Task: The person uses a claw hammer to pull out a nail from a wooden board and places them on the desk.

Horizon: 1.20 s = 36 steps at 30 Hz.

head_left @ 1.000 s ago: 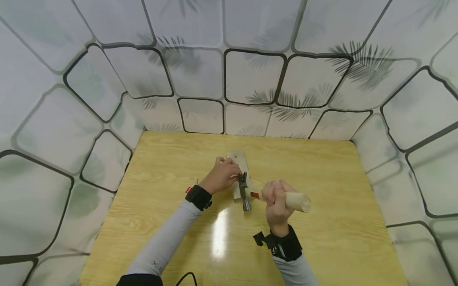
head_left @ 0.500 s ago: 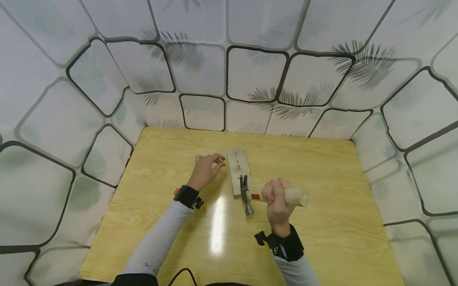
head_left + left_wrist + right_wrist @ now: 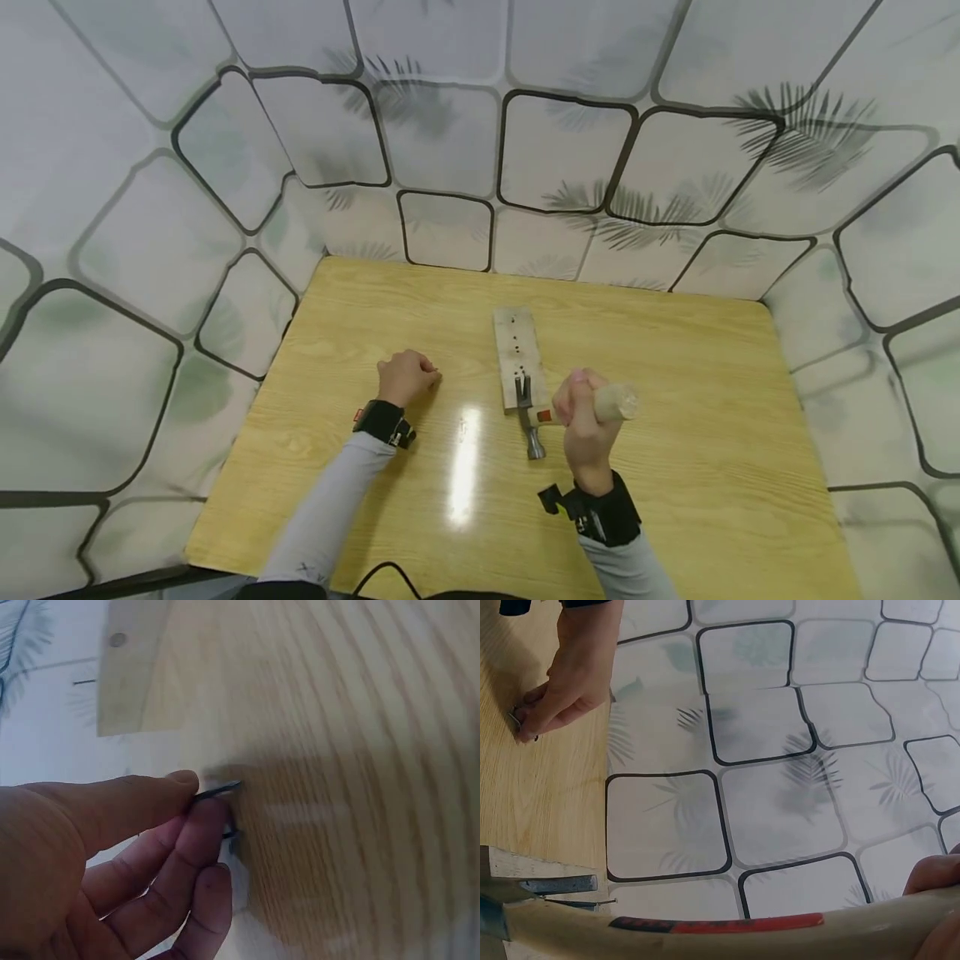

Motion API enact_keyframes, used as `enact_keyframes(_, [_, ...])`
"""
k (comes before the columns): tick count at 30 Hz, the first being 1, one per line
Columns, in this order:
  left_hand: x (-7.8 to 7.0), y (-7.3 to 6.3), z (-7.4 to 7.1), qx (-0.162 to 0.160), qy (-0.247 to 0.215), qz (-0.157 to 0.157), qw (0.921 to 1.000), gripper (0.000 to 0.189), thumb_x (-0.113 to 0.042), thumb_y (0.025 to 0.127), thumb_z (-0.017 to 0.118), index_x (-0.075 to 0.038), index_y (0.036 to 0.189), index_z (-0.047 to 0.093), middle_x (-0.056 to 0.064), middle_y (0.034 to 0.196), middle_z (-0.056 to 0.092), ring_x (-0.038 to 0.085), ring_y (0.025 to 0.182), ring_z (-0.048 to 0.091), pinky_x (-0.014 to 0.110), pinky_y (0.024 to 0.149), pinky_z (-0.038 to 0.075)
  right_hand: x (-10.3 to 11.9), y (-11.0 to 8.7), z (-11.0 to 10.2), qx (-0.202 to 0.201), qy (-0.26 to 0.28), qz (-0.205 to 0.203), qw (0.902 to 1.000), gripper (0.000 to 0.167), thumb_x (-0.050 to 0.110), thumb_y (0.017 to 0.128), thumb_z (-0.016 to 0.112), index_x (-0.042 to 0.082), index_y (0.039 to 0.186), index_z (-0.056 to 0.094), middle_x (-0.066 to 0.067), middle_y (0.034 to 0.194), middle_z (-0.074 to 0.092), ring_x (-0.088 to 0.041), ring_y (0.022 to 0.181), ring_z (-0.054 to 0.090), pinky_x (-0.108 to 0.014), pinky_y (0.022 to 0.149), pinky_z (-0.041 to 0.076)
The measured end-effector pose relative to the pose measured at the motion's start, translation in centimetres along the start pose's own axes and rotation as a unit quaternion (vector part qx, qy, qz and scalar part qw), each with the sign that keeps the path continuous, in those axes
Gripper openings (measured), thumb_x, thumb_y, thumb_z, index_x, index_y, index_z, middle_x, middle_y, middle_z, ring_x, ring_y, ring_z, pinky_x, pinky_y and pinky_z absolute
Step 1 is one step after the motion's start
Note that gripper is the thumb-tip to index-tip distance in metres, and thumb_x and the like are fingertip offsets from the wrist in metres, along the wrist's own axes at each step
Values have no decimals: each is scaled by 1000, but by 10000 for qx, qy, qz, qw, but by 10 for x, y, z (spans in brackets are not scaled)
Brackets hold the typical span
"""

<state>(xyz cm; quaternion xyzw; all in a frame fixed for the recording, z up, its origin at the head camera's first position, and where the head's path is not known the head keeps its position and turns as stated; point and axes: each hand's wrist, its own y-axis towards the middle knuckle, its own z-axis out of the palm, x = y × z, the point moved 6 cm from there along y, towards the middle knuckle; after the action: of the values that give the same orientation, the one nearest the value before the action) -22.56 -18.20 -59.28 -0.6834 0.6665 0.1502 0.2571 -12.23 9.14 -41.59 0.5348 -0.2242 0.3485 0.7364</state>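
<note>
My left hand (image 3: 408,377) is low over the table, left of the board. In the left wrist view, its thumb and index finger pinch a thin dark nail (image 3: 217,791), and another dark metal piece (image 3: 231,831) shows behind the fingertips. My right hand (image 3: 588,421) grips a claw hammer (image 3: 528,417) by its pale wooden handle, which bears a red label. The hammer's head overlaps the near end of a narrow wooden board (image 3: 507,354), its claw pointing away. Several dark spots run along the board in a line. A thin nail (image 3: 592,902) shows beside the claw in the right wrist view.
The yellow wood-grain table (image 3: 697,467) is bounded by patterned fabric walls (image 3: 450,142) at the back and both sides. A black cable (image 3: 386,568) loops at the near edge. Bright light reflects off the tabletop left of the hammer.
My left hand has left the board, moving left and toward me, down to the table. The right hand still holds the hammer at the board's near end. The view has shifted slightly.
</note>
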Motion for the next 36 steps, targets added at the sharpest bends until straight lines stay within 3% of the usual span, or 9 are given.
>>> enact_keyframes(7, [-9, 5, 3, -419, 868, -89, 9953, 28, -25, 86, 81, -14, 60, 74, 4, 72, 74, 29, 76, 69, 62, 98, 37, 1, -1, 2, 86, -145, 242, 9996, 46, -12, 100, 33, 5, 57, 33, -3, 46, 27, -15, 35, 21, -27, 32, 19])
enact_keyframes(18, [-15, 13, 1, -507, 934, -132, 9942, 40, -31, 87, 81, -16, 53, 68, 1, 60, 67, 27, 69, 64, 57, 93, 40, -2, -1, -4, 85, -323, 173, 9993, 47, -11, 101, 34, 5, 57, 33, -2, 46, 28, -13, 35, 23, -26, 32, 21])
enact_keyframes(21, [-17, 16, -9, -730, 604, -94, 9955, 36, -28, 92, 77, -13, 60, 72, 2, 62, 68, 26, 65, 62, 52, 85, 44, -3, 2, -7, 125, -293, 134, 9994, 47, -13, 100, 33, 6, 57, 34, -1, 46, 28, -12, 35, 23, -26, 32, 21])
enact_keyframes(24, [-23, 25, -24, -1036, 34, -50, 9946, 24, -24, 96, 71, -8, 80, 78, 5, 72, 71, 23, 63, 62, 42, 70, 48, -3, 9, -9, 135, -214, 83, 9996, 48, -13, 100, 32, 7, 57, 34, -1, 47, 27, -11, 36, 22, -26, 33, 21])
enact_keyframes(27, [-36, 39, -26, -899, -495, 255, 9944, 20, -22, 100, 65, -6, 101, 77, 8, 78, 69, 20, 60, 59, 33, 55, 44, -3, 19, -10, 134, -174, 25, 9998, 48, -11, 101, 33, 7, 57, 34, 0, 47, 27, -10, 36, 20, -25, 34, 19])
enact_keyframes(32, [-62, 61, 5, 72, -1285, 809, 9884, 30, -23, 104, 59, -4, 126, 68, 8, 79, 65, 18, 58, 53, 30, 56, 42, -4, 34, -6, 107, -362, 6, 9993, 49, -2, 104, 42, 8, 56, 35, 1, 47, 28, -10, 36, 22, -27, 34, 20])
enact_keyframes(36, [-68, 82, 30, 40, -1464, 711, 9867, 40, -31, 103, 61, -9, 136, 62, 5, 77, 63, 17, 59, 52, 31, 60, 42, -11, 43, 2, 119, -463, -66, 9988, 49, 1, 104, 44, 8, 56, 36, 2, 46, 29, -9, 35, 24, -26, 35, 21])
